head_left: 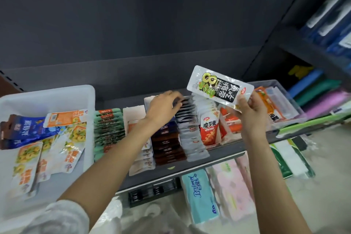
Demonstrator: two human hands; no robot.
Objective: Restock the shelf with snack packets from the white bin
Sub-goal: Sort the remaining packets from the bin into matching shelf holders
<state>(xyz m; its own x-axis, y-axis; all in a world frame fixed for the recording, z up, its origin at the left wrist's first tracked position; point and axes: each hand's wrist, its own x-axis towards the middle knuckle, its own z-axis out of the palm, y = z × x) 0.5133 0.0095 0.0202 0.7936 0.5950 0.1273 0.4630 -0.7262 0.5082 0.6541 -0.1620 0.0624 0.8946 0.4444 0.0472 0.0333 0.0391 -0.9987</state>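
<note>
both arms outstretched, left grip (164,104) fingers curled downward, right grip (251,109) pinching

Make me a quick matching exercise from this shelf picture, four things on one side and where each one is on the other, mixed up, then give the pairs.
Things:
1. black-and-green packet
2. left hand
3. white bin
4. blue tissue pack

Places:
A. under the shelf
B. far left of the shelf
C. on the row of dark packets
D. held up in the right hand

Pairs: 1-D, 2-C, 3-B, 4-A

Right hand (250,112) gripping black-and-white packet (220,87), left hand (163,106) on shelved packets (182,119), white bin (47,97) left
</note>
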